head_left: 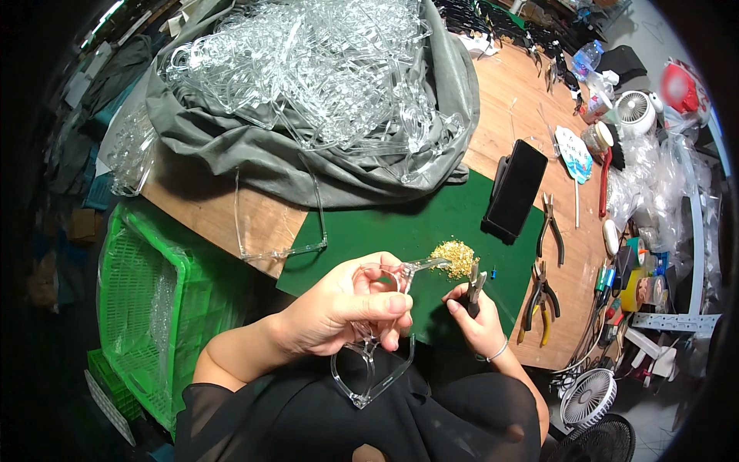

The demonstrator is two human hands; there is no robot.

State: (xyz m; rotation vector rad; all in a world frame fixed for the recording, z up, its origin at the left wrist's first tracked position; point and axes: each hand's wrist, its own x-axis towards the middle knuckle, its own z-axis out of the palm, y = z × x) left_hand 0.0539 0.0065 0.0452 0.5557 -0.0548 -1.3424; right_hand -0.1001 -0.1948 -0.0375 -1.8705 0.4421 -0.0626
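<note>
My left hand point(350, 304) is closed around a clear plastic eyeglass frame point(360, 399), its rims hanging below my fingers and one temple pointing right toward a small heap of gold-coloured bits point(454, 259). In my right hand point(483, 329) is a pair of pliers point(475, 289), jaws upward, just beside that heap. The pliers and the frame are apart. Under both hands lies a green mat point(369, 227). Another clear eyeglass frame point(322, 240) rests at the mat's left edge with its temples unfolded.
A large pile of clear eyeglass frames point(308, 69) fills a grey cloth point(223, 168) at the back. Right of the mat's middle stands a black phone point(519, 185); more pliers point(549, 227) lie beyond. A green plastic crate point(142, 308) is at left, a white fan point(589, 398) lower right.
</note>
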